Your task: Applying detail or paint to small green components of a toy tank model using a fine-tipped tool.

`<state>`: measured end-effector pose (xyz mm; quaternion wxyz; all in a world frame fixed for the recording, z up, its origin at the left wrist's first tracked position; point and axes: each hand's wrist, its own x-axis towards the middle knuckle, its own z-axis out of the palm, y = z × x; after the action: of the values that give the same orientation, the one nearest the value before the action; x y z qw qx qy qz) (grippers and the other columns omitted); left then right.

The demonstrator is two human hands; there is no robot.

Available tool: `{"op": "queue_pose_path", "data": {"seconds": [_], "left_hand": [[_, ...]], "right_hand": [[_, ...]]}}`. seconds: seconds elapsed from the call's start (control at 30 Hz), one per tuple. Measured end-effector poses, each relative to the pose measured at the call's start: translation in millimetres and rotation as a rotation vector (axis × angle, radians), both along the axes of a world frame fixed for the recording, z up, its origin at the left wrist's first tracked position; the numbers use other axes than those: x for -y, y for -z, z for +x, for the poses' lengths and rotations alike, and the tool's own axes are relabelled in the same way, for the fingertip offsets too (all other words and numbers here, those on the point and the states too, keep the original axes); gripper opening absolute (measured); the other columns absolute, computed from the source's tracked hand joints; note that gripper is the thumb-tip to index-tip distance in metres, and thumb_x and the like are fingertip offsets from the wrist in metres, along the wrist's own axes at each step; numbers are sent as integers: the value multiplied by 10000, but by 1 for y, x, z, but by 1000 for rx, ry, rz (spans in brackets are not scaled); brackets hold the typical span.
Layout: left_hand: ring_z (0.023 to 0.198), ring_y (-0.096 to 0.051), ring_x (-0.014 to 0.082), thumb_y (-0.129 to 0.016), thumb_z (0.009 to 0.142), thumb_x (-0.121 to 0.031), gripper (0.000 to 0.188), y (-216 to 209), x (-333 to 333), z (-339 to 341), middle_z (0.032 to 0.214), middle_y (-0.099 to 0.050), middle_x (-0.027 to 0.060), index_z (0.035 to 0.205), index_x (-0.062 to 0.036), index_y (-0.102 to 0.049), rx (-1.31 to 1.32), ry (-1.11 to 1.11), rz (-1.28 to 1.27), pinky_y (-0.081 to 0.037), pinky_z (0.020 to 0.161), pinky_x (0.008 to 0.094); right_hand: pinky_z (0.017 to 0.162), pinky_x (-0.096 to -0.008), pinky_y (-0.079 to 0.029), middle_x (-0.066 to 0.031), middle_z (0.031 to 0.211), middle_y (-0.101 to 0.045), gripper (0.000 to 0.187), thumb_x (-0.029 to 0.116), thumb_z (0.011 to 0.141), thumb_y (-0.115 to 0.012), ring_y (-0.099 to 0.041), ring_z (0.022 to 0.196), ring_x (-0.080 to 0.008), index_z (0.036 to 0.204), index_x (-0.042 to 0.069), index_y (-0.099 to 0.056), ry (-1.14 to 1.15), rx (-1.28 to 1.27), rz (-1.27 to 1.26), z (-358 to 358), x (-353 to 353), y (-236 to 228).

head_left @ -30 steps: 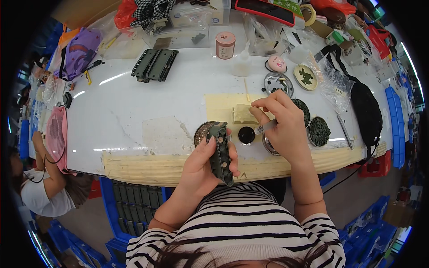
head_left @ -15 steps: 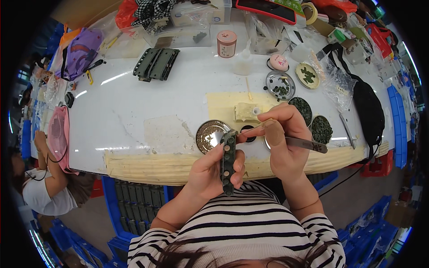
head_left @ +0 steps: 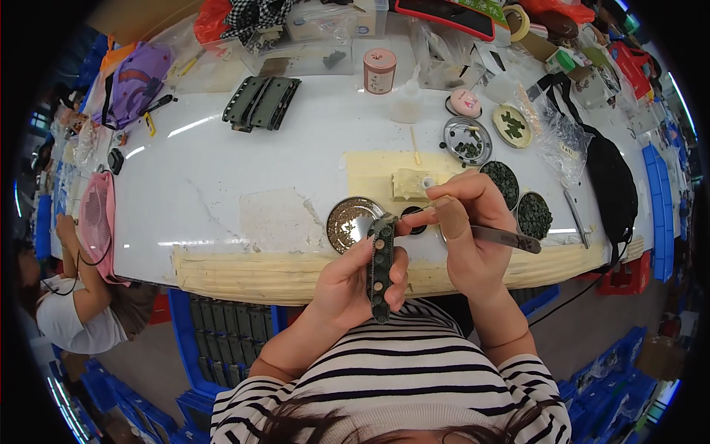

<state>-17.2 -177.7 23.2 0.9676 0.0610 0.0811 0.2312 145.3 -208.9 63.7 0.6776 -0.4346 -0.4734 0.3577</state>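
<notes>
My left hand (head_left: 344, 285) is closed around a narrow dark green strip (head_left: 381, 274) with a row of round, wheel-like studs, two of them paler. The strip stands nearly upright, its top end tilted away. Just right of it, my right hand (head_left: 473, 237) is closed on grey metal tweezers (head_left: 510, 239), whose patterned end sticks out to the right. Between thumb and forefinger it also pinches a thin stick, which points toward the strip; its tip is hard to make out. A tape or bandage covers the thumb. Behind the strip is a round tin of small brownish bits (head_left: 347, 222).
A pale block with a small white ring (head_left: 411, 185) stands beyond my hands. Tins of dark green pieces (head_left: 534, 214) sit to the right, near a metal tool (head_left: 576, 218) and black bag (head_left: 612, 185). Green panels (head_left: 262, 103) lie far left. Yellowish padding (head_left: 244, 280) lines the near edge.
The whole view has shifted slightly. Both hands keep their grips, and the strip stays nearly in place. The thin stick shows less clearly between the right fingers and the strip.
</notes>
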Motion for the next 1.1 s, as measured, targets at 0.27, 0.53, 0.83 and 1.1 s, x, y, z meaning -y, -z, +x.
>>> {"op": "queue_pose_path", "data": {"seconds": [0.27, 0.53, 0.83, 1.1], "left_hand": [[645, -549, 186, -357, 998, -271, 466, 4, 0, -1, 842, -540, 81, 1403, -44, -326, 48, -1, -24, -485, 578, 330], [697, -593, 219, -358, 1015, -312, 460, 9, 0, -1, 884, -577, 122, 1371, -21, -345, 137, 0, -80, -526, 638, 353], [693, -594, 219, -375, 1008, -319, 467, 10, -1, -1, 887, -577, 124, 1367, -22, -347, 143, 4, -83, -526, 640, 357], [836, -637, 260, -286, 1032, -348, 493, 7, -3, -5, 1012, -596, 158, 1432, -61, -272, 12, -47, 69, -533, 791, 420]], "right_hand": [[665, -218, -521, -64, 869, -599, 110, 70, 952, -549, -677, 784, -128, 993, -33, -545, 6, 24, -10, 1, 0, 0], [664, -222, -522, -66, 872, -601, 113, 76, 954, -547, -680, 776, -133, 989, -31, -541, 17, 17, -8, 1, -1, 3], [661, -222, -518, -67, 873, -595, 107, 75, 958, -540, -682, 774, -140, 984, -29, -537, 7, 6, -12, 1, -1, 4], [617, -210, -476, -41, 843, -581, 96, 67, 930, -587, -621, 699, -90, 953, -26, -584, 295, 204, 2, 19, -3, 7]]}}
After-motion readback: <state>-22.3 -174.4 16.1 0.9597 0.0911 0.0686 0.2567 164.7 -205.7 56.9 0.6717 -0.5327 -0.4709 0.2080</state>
